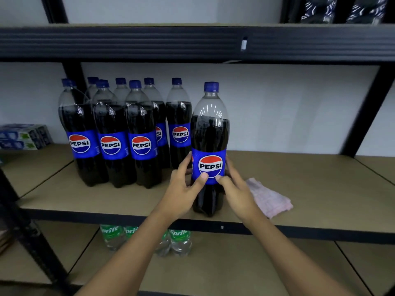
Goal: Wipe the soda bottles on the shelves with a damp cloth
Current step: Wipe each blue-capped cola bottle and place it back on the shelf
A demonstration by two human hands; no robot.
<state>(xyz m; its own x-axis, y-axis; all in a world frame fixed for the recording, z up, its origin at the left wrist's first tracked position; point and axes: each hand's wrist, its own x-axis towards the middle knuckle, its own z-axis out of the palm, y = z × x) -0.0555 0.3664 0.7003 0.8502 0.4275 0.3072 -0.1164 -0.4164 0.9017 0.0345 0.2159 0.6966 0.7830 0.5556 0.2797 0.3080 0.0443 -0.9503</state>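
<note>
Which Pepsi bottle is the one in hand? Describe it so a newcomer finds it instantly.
Look at the middle shelf of the black rack. Right of the Pepsi cluster, one Pepsi bottle sits apart at the front edge, beside a pink cloth. It alone is gripped by the left hand and right hand.

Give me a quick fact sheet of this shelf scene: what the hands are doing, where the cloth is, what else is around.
left hand: holds the front Pepsi bottle at its label
right hand: holds the same bottle from the other side
front Pepsi bottle: upright, near the middle shelf front edge
cloth: pink, lying on that shelf, right of the bottle, in neither hand
other Pepsi bottles: grouped further left, same shelf
Sprite bottles: on the shelf below
</note>
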